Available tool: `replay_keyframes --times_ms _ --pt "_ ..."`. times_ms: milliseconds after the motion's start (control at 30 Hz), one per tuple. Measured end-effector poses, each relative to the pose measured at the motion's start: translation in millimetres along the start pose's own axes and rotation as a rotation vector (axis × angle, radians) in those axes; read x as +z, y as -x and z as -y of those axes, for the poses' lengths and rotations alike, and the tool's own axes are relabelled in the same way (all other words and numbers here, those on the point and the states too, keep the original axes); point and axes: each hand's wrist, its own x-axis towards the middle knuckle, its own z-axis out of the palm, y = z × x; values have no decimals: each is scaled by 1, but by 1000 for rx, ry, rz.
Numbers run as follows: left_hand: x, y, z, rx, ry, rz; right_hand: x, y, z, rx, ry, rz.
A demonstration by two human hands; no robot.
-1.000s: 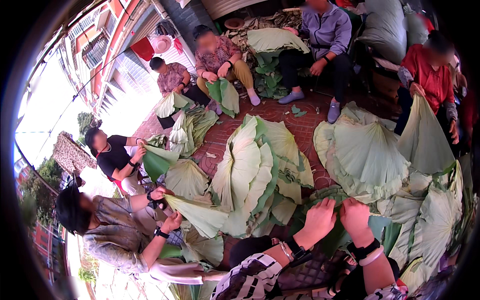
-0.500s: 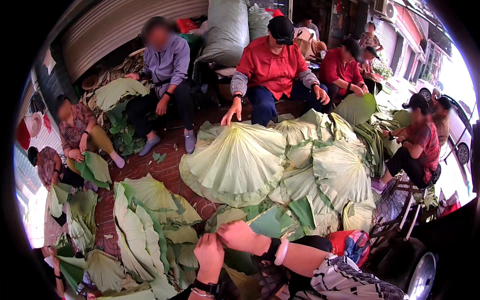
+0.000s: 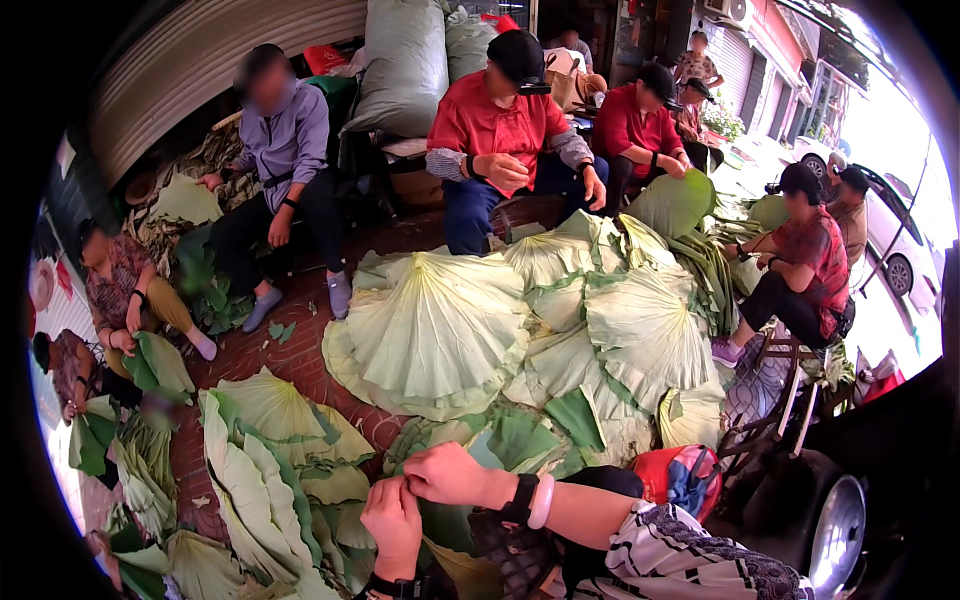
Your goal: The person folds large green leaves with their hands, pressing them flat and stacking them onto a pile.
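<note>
My left hand point(image 3: 392, 525) and my right hand point(image 3: 440, 473) meet fingertip to fingertip at the lower middle. Both are closed in a pinch, and whatever they hold between them is too small or hidden to make out. Beneath and just beyond them lie green lotus leaves point(image 3: 520, 436), some folded over. A large pale lotus leaf point(image 3: 430, 320) fans out on the heap farther off, with another wide pale leaf point(image 3: 645, 325) to its right. Left of my hands stands a bunch of long folded lotus leaves point(image 3: 255, 480).
A person in a red shirt point(image 3: 500, 130) sits across the heap. Others sit around, one in a purple jacket point(image 3: 285, 140) and one at right point(image 3: 800, 255). A red and blue bag point(image 3: 680, 480) and a round metal-faced object point(image 3: 838, 535) are by my right arm.
The whole view has shifted, so the scene sits farther left. Across from me, the person in red has lifted a hand off the large pale leaf. My hands stay pinched together.
</note>
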Motion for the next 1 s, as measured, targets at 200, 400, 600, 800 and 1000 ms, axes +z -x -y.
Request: replay_keyframes --times_ms 200,400,600,800,1000 --pt "-2 -5 -7 -14 54 -10 -5 -1 -6 17 -96 -32" --pt "-2 -3 -9 -4 80 -14 -4 -2 -10 39 -225 -54" --pt "-5 -2 -12 -53 122 -43 -4 -4 -14 53 -262 -88" --pt "0 -3 -13 -256 50 88 4 0 -4 30 -112 -18" --pt "5 1 -3 -197 6 68 -2 0 2 27 35 30"
